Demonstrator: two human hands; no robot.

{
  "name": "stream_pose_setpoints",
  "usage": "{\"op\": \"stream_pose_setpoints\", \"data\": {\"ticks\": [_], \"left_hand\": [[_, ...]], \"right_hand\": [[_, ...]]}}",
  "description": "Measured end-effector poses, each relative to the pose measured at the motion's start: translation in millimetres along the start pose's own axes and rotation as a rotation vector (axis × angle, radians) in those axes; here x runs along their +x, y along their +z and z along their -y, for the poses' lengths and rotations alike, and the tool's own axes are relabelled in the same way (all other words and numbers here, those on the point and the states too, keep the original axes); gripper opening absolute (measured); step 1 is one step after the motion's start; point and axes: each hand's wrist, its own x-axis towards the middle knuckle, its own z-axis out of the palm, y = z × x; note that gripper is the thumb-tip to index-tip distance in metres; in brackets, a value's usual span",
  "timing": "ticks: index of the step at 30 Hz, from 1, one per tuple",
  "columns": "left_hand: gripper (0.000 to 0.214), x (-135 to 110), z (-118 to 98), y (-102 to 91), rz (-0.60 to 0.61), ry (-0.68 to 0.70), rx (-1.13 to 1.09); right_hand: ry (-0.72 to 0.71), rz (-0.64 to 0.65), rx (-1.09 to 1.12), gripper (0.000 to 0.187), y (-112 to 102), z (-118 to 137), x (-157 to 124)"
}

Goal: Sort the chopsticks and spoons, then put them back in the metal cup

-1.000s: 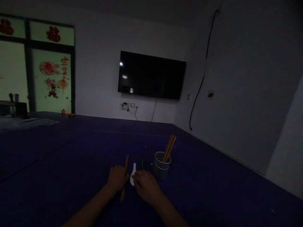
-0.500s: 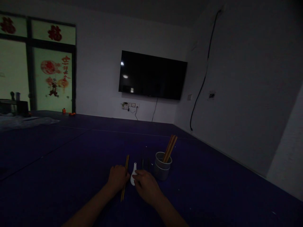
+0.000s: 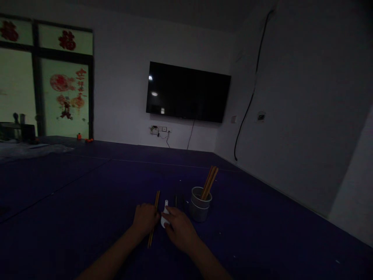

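The room is dim. My left hand rests closed over a pair of wooden chopsticks lying on the dark blue surface. My right hand lies beside it, its fingers closed on a white ceramic spoon between the two hands. Just right of the spoon lie dark chopsticks, barely visible. A grey cup holding several wooden chopsticks stands right of them, a little beyond my right hand.
A black TV hangs on the far white wall above a socket with a cable. A window with red paper decorations is at the left. The right wall runs close along the surface.
My right hand has slid slightly forward and left over the white spoon, covering more of it. The left hand stays on the chopsticks.
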Motion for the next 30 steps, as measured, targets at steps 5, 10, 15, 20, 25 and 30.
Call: {"op": "stream_pose_setpoints", "data": {"ticks": [5, 10, 15, 20, 25, 30], "left_hand": [[0.037, -1.0, 1.8, 0.9, -0.019, 0.006, -0.015], [0.037, -3.6, 3.8, -2.3, -0.005, 0.003, -0.019], [0.038, -5.9, 4.3, -5.1, 0.005, -0.018, -0.026], [0.037, -6.4, 3.1, -5.3, -0.009, -0.026, -0.007], [0.038, -7.6, 2.6, -7.7, 0.0, -0.009, -0.005], [0.035, -7.1, 4.1, -8.0, -0.003, -0.041, -0.006]], "right_hand": [[0.002, -0.003, 0.011, 0.043, -1.1, 0.9, -0.1], [-0.005, -0.011, 0.015, 0.042, -0.5, 1.1, -0.6], [-0.007, -0.013, 0.012, 0.041, -2.0, 3.2, -2.0], [0.011, -0.004, 0.013, 0.04, -3.5, 4.2, -2.2], [-0.005, 0.0, 0.013, 0.041, -1.7, 2.4, -2.2], [-0.006, -0.015, 0.023, 0.041, -3.0, 4.0, -2.9]]}}
